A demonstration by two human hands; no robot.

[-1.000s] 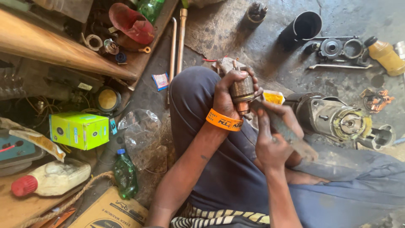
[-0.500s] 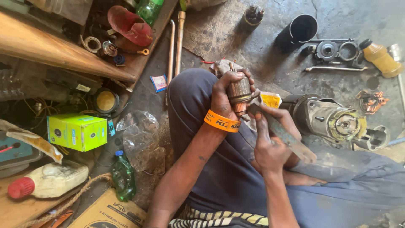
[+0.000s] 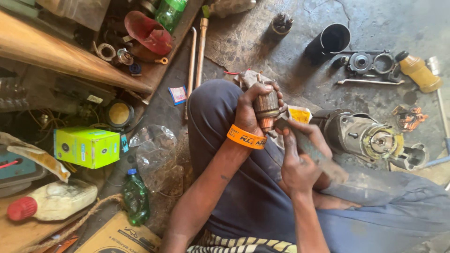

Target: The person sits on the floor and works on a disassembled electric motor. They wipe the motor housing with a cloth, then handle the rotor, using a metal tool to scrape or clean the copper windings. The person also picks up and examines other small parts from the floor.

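Note:
My left hand [image 3: 255,105], with an orange wristband, grips a coppery motor armature [image 3: 266,109] upright above my raised knee. My right hand [image 3: 297,157] holds a flat grey metal file [image 3: 311,150] whose tip rests against the lower end of the armature. A yellow piece of paper or cloth [image 3: 300,114] lies just behind the hands. A grey starter motor housing [image 3: 370,138] lies on the floor to the right of my hands.
On the oily floor lie a black cylinder [image 3: 330,40], round metal parts [image 3: 370,62], a yellow bottle [image 3: 419,72] and two rods [image 3: 197,51]. At left are a green box [image 3: 86,147], a green bottle [image 3: 136,197], a white jug [image 3: 51,201] and a wooden plank [image 3: 61,58].
The hands have stayed together on the armature; the file has shifted slightly against it. The view has drifted a little.

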